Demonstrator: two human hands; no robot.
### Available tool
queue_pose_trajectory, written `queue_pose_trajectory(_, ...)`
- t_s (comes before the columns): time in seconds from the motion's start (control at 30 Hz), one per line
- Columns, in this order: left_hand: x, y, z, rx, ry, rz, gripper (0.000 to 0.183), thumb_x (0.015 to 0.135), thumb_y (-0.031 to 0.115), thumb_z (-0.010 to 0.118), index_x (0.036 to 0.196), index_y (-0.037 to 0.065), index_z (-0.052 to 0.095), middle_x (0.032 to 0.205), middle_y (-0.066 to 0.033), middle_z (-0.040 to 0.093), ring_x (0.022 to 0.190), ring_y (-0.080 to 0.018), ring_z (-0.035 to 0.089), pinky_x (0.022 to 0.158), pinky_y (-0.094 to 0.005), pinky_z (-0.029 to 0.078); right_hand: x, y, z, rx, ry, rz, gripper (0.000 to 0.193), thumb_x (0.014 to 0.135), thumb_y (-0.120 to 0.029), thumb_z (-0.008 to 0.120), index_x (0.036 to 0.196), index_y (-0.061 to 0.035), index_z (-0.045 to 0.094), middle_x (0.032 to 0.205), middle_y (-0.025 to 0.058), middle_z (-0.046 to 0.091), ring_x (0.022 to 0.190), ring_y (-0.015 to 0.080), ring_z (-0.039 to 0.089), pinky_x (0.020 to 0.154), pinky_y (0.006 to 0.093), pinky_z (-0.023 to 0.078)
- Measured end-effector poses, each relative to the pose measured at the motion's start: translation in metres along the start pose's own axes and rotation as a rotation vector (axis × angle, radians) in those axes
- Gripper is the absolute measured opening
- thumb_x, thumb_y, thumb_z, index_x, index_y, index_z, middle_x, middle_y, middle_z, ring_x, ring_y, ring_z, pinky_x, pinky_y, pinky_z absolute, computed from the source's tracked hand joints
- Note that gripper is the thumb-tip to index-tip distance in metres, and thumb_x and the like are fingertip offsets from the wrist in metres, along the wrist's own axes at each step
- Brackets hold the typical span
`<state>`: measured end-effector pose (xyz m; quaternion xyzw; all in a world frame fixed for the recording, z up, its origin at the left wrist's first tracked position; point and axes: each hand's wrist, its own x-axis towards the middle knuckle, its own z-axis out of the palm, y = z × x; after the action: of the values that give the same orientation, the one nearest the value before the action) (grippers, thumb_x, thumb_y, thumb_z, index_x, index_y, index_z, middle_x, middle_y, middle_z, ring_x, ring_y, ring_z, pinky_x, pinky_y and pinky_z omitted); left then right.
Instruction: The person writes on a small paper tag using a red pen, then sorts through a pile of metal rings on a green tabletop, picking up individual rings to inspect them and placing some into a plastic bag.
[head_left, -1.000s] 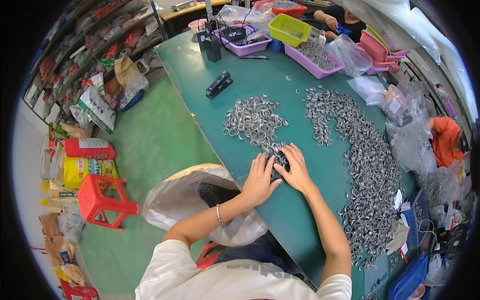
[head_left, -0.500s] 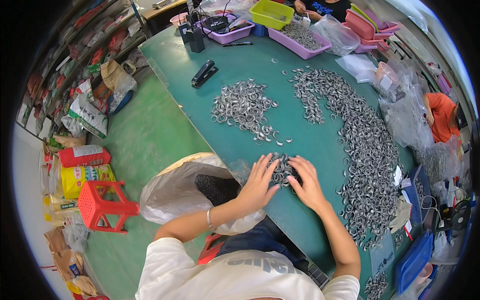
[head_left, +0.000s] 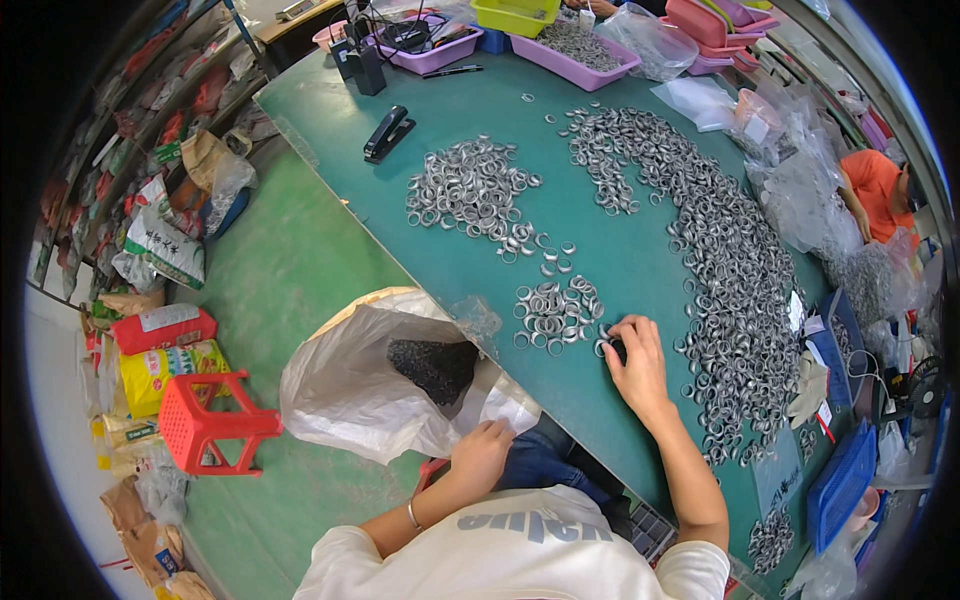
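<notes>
My left hand [head_left: 482,458] is closed on the near rim of a large white sack [head_left: 345,385], which stands open beside the table edge with dark granular material [head_left: 434,370] inside. On the green table, my right hand [head_left: 640,362] has its fingers and thumb curled round a few grey metal rings [head_left: 603,346]; how many is hidden by the fingers. Left of that hand lies a small loose group of rings [head_left: 558,315]. Farther off is a bigger pile of rings [head_left: 470,185], and a long, dense heap of rings [head_left: 740,300] curves along the right.
A black stapler [head_left: 389,134] and a pen [head_left: 452,71] lie toward the back. Purple trays [head_left: 585,68] and clear plastic bags [head_left: 650,42] line the far side. A red stool [head_left: 215,420] stands on the floor at left. A blue basket [head_left: 838,485] sits at the right.
Both hands were cupped round the small group of rings. My left hand has left it and taken hold of the sack's rim; my right hand has shifted slightly right. The group lies more spread.
</notes>
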<state>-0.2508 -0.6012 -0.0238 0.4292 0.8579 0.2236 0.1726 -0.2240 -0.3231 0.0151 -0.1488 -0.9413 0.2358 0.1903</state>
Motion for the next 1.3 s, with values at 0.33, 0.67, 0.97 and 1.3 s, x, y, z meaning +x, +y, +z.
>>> queue_pose_trajectory(0.33,-0.001,-0.007,0.007,-0.019,0.095,0.080,0.016,0.082,0.006,0.060,0.096,0.002,0.067,0.109,-0.0101,0.065,0.098,-0.0267,0.063,0.075,-0.0379,0.055,0.008,-0.001,0.000,0.194,0.101,-0.040,0.020,0.072,-0.003,0.071,0.088,0.0012,0.061,0.099,0.0124,0.060,0.094,0.0298,0.055,0.081,0.0373,0.045)
queue_pose_trajectory(0.67,0.002,-0.009,0.006,-0.046,0.140,0.122,0.015,0.076,0.004,0.057,0.089,0.002,0.064,0.096,-0.0090,0.062,0.092,-0.0261,0.062,0.073,-0.0359,0.053,0.005,0.008,-0.006,2.036,-0.089,0.714,0.020,0.089,-0.015,0.058,0.100,0.0017,0.061,0.112,0.0199,0.062,0.089,0.0241,0.059,0.076,0.0322,0.050)
queue_pose_trajectory(0.97,0.005,-0.002,-0.003,-0.068,0.030,0.059,0.015,0.084,0.007,0.060,0.096,0.003,0.069,0.106,-0.0113,0.068,0.094,-0.0291,0.066,0.076,-0.0374,0.055,-0.007,0.004,-0.012,1.980,-0.191,0.567,0.021,0.094,-0.007,0.052,0.110,0.0062,0.055,0.117,0.0225,0.059,0.089,0.0222,0.061,0.073,0.0282,0.052)
queue_pose_trajectory(1.3,0.006,-0.006,0.004,-0.036,0.142,0.127,0.011,0.077,0.006,0.057,0.086,0.005,0.064,0.090,-0.0069,0.061,0.084,-0.0249,0.063,0.065,-0.0356,0.053,0.005,-0.019,-0.006,0.822,-0.175,0.506,0.016,0.098,-0.008,0.047,0.103,0.0033,0.057,0.090,0.0098,0.065,0.061,0.0071,0.054,0.045,0.0208,0.040)
